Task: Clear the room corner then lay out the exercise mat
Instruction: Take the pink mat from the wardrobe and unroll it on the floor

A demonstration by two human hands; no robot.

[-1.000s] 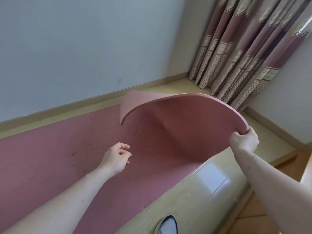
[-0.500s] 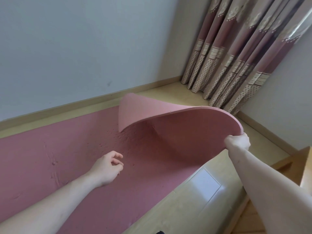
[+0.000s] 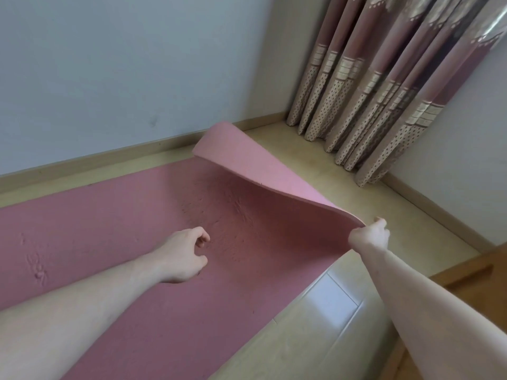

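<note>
A pink exercise mat (image 3: 115,231) lies mostly flat on the light wooden floor along the wall. Its far end (image 3: 247,165) curls up and back over itself, showing the paler underside. My right hand (image 3: 369,235) grips the near corner of that curled end and holds it just above the floor. My left hand (image 3: 183,253) hovers over the flat part of the mat, fingers loosely curled and apart, holding nothing.
A patterned curtain (image 3: 384,86) hangs in the room corner, its hem touching the floor. A pale wall and skirting board (image 3: 82,160) run behind the mat. A brown wooden edge (image 3: 472,272) juts in at the right. Bare floor (image 3: 323,319) lies beside the mat.
My right hand has carried the curled end of the mat lower and farther toward the corner, so more of the mat is unrolled. My left hand stays over the mat.
</note>
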